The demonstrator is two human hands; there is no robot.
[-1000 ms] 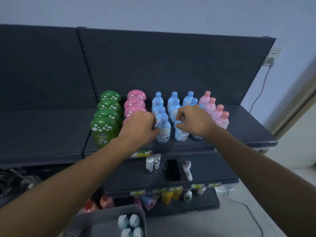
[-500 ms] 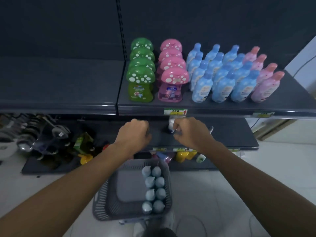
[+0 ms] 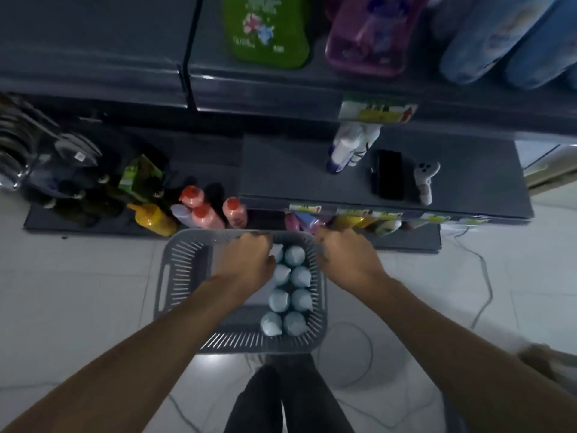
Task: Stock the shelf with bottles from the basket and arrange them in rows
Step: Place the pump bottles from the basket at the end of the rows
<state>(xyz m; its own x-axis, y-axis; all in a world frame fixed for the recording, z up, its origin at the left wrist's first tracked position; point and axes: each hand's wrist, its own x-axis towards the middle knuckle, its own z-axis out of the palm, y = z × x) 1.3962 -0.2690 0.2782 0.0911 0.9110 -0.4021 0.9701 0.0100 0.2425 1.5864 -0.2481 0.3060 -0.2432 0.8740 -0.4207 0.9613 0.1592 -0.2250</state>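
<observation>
Now both hands lower, down at basket: left hand curled beside pale-blue bottles, right hand at rim; grips unclear.

Both bare arms reach forward and down, near parallel; left hand back-up, fingers curled under; right hand likewise curled, fingertips hidden; whether either grips anything cannot be told.
</observation>
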